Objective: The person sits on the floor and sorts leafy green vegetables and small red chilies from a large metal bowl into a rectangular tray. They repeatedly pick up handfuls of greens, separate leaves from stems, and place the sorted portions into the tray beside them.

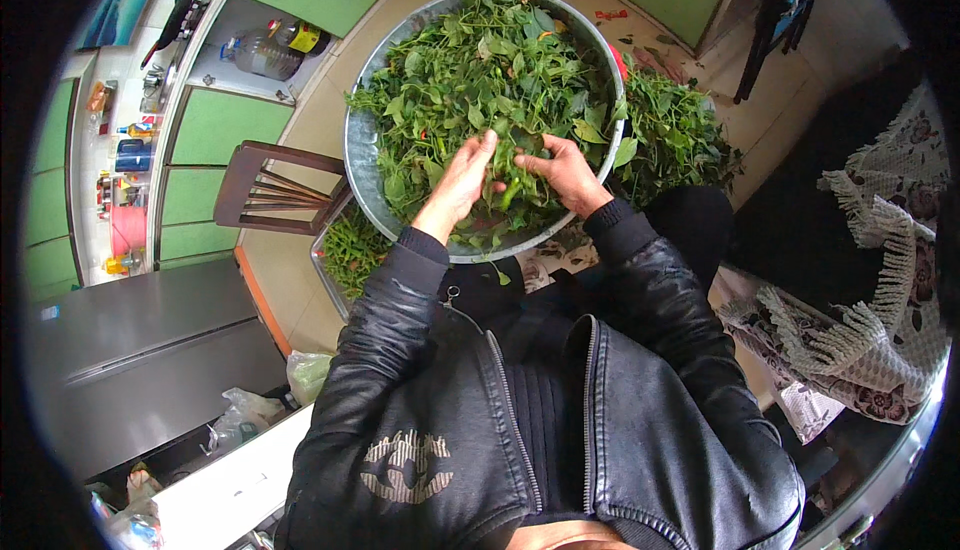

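A large round metal basin [358, 146] sits before me, heaped with leafy green plant stems [465, 62]. Over its near side, my left hand [461, 184] and my right hand [568, 175] hold one leafy sprig [517, 151] between them. The right thumb and fingers pinch its leaves, while the left fingers are partly hidden beneath it. A green chili pepper [511, 194] hangs just below the sprig, between the hands. Several small orange and red spots show among the leaves. Left of the basin, a metal-rimmed tray [324, 274] contains many green chili peppers [351, 244].
More leafy stems [667, 129] are piled on the floor right of the basin. A brown wooden chair [240, 208] stands close on the left. Green cabinets [225, 126] and a grey refrigerator [172, 340] line that side. A fringed patterned cloth [862, 355] hangs at right.
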`<state>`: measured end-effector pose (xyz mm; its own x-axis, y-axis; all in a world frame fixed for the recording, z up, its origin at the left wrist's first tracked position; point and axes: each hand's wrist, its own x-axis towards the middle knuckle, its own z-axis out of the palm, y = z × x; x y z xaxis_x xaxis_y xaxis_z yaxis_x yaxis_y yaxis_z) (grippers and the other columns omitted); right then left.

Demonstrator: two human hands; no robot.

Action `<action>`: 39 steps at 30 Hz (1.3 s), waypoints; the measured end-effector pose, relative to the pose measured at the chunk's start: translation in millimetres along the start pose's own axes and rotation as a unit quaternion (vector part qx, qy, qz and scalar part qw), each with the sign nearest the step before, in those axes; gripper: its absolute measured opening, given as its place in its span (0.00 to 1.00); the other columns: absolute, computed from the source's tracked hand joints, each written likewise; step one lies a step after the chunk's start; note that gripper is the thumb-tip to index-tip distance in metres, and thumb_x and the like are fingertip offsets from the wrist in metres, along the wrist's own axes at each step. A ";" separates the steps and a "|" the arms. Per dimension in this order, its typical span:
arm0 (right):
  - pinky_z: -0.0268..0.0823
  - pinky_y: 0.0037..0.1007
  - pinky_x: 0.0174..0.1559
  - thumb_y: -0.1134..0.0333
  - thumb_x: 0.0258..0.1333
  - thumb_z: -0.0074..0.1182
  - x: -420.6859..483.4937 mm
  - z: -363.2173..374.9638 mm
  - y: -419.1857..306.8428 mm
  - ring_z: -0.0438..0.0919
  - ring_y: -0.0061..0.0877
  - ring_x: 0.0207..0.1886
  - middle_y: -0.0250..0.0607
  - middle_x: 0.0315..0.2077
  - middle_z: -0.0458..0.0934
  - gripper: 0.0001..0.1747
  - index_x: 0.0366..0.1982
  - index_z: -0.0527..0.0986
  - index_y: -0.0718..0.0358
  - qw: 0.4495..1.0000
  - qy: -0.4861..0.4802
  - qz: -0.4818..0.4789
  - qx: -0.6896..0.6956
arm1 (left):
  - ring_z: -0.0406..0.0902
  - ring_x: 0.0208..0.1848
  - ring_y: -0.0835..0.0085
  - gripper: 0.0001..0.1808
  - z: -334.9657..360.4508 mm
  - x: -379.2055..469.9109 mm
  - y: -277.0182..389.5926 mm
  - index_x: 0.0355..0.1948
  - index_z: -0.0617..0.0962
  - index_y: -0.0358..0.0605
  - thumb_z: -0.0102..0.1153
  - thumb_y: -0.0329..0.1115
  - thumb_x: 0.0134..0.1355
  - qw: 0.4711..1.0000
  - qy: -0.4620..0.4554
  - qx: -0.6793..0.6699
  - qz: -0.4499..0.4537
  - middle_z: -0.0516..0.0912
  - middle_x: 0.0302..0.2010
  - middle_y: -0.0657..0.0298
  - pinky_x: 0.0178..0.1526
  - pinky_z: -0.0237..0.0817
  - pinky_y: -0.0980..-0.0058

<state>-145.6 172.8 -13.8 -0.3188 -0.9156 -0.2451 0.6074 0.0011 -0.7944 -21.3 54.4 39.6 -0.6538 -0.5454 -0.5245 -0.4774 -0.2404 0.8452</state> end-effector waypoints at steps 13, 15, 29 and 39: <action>0.70 0.24 0.31 0.75 0.55 0.55 10.8 -8.2 7.9 0.76 0.20 0.29 0.34 0.33 0.79 0.10 0.41 0.74 0.63 0.991 0.074 0.006 0.109 | 0.73 0.29 0.81 0.14 27.9 -21.1 -9.9 0.44 0.77 0.39 0.62 0.30 0.57 0.934 0.065 0.230 0.267 0.75 0.36 0.65 0.32 0.66 0.82; 0.70 0.24 0.31 0.75 0.54 0.56 8.6 -8.8 6.5 0.76 0.19 0.30 0.33 0.34 0.79 0.10 0.41 0.74 0.63 0.991 0.076 0.004 0.108 | 0.73 0.28 0.81 0.11 27.3 -17.5 -9.7 0.42 0.77 0.39 0.59 0.32 0.59 0.920 0.112 0.233 0.295 0.75 0.34 0.66 0.31 0.65 0.82; 0.72 0.25 0.30 0.77 0.60 0.44 -1.2 -12.1 -15.9 0.79 0.27 0.32 0.39 0.40 0.78 0.11 0.45 0.69 0.63 0.976 0.053 0.007 0.213 | 0.68 0.17 0.84 0.16 -9.5 -12.9 3.1 0.54 0.71 0.43 0.44 0.36 0.68 0.969 0.111 0.159 0.151 0.80 0.26 0.63 0.20 0.60 0.85; 0.66 0.26 0.26 0.62 0.68 0.33 14.1 -33.5 1.6 0.71 0.28 0.28 0.45 0.34 0.74 0.16 0.41 0.69 0.66 0.881 -0.057 0.068 0.465 | 0.71 0.23 0.84 0.05 -50.0 -18.7 -15.7 0.38 0.75 0.42 0.50 0.26 0.61 0.973 0.046 -0.225 0.023 0.77 0.28 0.66 0.23 0.61 0.86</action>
<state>-173.5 173.3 -37.1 -0.1542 -0.9670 -0.2028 0.9846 -0.1675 0.0499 27.7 28.2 41.2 -0.6030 -0.6292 -0.4904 -0.1299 -0.5291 0.8385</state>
